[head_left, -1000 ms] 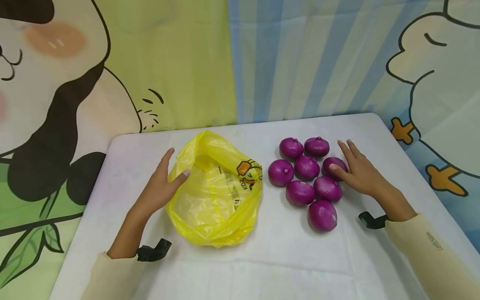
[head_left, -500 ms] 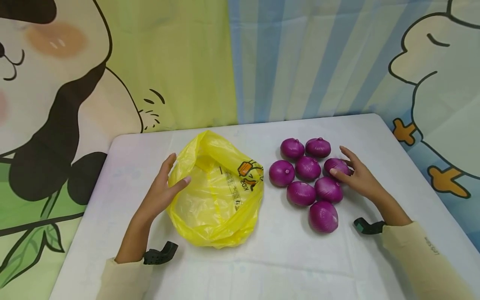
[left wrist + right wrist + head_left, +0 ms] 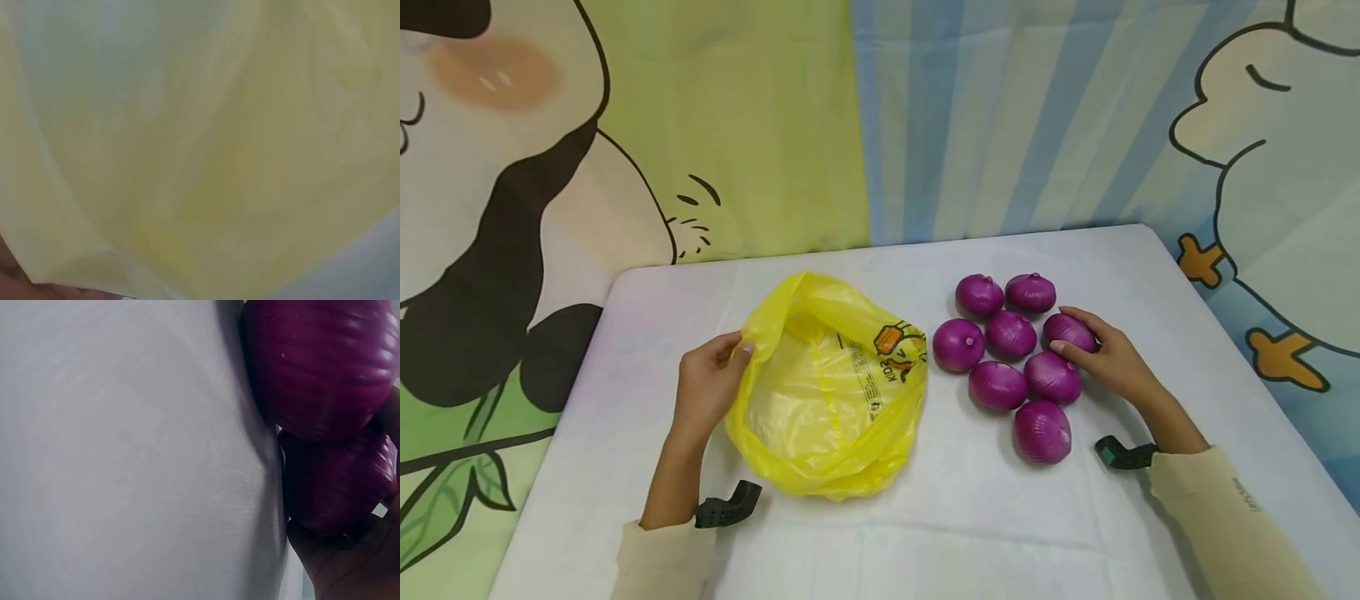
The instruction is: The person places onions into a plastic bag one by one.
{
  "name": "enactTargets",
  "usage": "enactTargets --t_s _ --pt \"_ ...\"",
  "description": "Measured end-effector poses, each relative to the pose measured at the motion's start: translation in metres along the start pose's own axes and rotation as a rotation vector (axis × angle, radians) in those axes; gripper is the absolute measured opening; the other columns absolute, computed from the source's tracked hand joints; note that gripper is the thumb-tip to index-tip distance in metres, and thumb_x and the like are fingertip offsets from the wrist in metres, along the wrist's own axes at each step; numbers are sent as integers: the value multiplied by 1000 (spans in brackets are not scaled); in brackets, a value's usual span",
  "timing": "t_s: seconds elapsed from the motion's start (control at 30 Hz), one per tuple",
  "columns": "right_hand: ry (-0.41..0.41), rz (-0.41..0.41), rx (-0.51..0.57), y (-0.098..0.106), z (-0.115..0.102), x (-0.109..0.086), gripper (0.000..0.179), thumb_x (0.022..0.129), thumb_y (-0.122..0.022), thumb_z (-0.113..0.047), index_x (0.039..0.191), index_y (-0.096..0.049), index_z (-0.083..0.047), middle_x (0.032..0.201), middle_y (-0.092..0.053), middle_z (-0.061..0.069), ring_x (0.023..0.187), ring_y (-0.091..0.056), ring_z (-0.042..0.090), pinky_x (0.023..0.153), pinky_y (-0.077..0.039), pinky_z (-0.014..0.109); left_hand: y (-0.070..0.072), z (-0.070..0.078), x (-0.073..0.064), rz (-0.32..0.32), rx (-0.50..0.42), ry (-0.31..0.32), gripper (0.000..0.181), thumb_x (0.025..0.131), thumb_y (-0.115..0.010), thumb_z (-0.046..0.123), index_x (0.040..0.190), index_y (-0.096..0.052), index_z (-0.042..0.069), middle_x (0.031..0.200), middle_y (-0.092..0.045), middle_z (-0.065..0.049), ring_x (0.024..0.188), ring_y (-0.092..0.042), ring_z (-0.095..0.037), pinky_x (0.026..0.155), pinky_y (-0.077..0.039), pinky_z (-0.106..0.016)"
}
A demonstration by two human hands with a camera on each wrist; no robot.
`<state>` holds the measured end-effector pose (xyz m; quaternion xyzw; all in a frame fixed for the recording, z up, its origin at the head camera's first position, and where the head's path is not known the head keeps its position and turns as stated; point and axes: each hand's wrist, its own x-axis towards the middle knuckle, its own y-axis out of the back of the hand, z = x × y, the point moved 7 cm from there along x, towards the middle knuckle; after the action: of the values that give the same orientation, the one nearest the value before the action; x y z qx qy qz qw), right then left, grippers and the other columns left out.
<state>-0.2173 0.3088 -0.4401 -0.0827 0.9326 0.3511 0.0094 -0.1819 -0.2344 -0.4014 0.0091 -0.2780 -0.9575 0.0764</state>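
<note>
A yellow plastic bag (image 3: 831, 471) with its mouth wide and facing up stands on the left half of the table. My left hand (image 3: 703, 387) pinches its left rim between thumb and fingers. Thin yellow plastic (image 3: 206, 162) fills most of the left wrist view, with a bit of the hand (image 3: 15, 281) at the lower left. To the right of the bag, my right hand (image 3: 1116, 362) grips the rightmost purple onion (image 3: 1070, 332), thumb on the near side and fingers behind. The right wrist view shows that onion (image 3: 337, 484) against the palm, still among the others.
Several more purple onions sit in a close cluster, including one at the front (image 3: 1042, 432) and one at the left (image 3: 958, 345). A white cloth covers the table (image 3: 925, 550). A printed cartoon curtain (image 3: 752, 125) hangs behind it.
My left hand has gone from spread fingers beside the bag to pinching its rim, and the rim bends slightly. My right hand has closed its fingers around the rightmost onion.
</note>
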Motion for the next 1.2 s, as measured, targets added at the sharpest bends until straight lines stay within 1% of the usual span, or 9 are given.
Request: enactTargets --t_s 0.17,0.27,0.37,0.5,0.57,0.63,0.73,1.0,1.2 --pt "-24 6 1 1 3 -1 71 94 -63 -40 152 -32 -14 146 -37 27 127 -38 48 94 -40 67 2 -1 -1 32 -42 -17 42 99 -59 29 124 -64 -4 116 -66 -19 100 -66 -25 72 -53 -15" --pt "-36 2 10 2 5 0 70 95 -62 -41 153 -32 -14 145 -37 28 126 -38 48 94 -40 67 4 -2 -1 46 -66 -16 40 98 -60 27 122 -64 -4 111 -68 -19 87 -67 -14 67 -53 -15" --pt "-45 11 20 4 7 2 69 96 -60 -41 153 -31 -14 145 -37 29 127 -37 49 95 -39 67 4 -5 0 40 -91 3 40 99 -59 27 124 -63 -4 111 -67 -19 82 -65 -4 68 -54 -16" --pt "-42 46 27 10 8 4 67 97 -58 -40 153 -32 -13 145 -38 28 127 -38 49 96 -38 66 2 -9 1 28 -114 46 41 98 -59 28 125 -63 -4 113 -67 -19 83 -64 -4 69 -54 -17" --pt "-40 57 37 13 7 3 66 98 -57 -39 153 -32 -12 144 -38 28 126 -39 48 95 -48 50 1 -10 1 29 -121 68 41 98 -60 29 124 -64 -3 112 -67 -19 82 -65 -5 69 -54 -17" --pt "-44 64 43 14 6 2 65 98 -57 -38 153 -32 -12 144 -39 27 125 -40 46 88 -52 31 0 -11 1 26 -129 80 42 98 -61 29 124 -64 -3 112 -67 -19 82 -65 -6 68 -54 -17" --pt "-51 72 58 15 2 -1 65 98 -57 -37 153 -32 -13 145 -39 26 124 -41 45 74 -44 9 -1 -12 1 18 -140 89 42 97 -61 30 123 -64 -3 112 -67 -19 82 -65 -5 68 -55 -18" --pt "7 97 94 18 -29 -2 61 98 -60 -31 152 -35 -17 143 -42 23 120 -47 42 73 -46 9 -2 -10 1 10 -131 97 45 97 -60 33 125 -63 -2 115 -66 -18 86 -65 -5 71 -54 -17" --pt "43 49 91 13 -55 7 61 96 -64 -29 151 -38 -18 145 -43 18 119 -51 36 73 -50 12 -4 -11 1 -1 -126 107 44 98 -59 33 126 -63 -1 116 -66 -17 88 -64 -5 71 -54 -16"
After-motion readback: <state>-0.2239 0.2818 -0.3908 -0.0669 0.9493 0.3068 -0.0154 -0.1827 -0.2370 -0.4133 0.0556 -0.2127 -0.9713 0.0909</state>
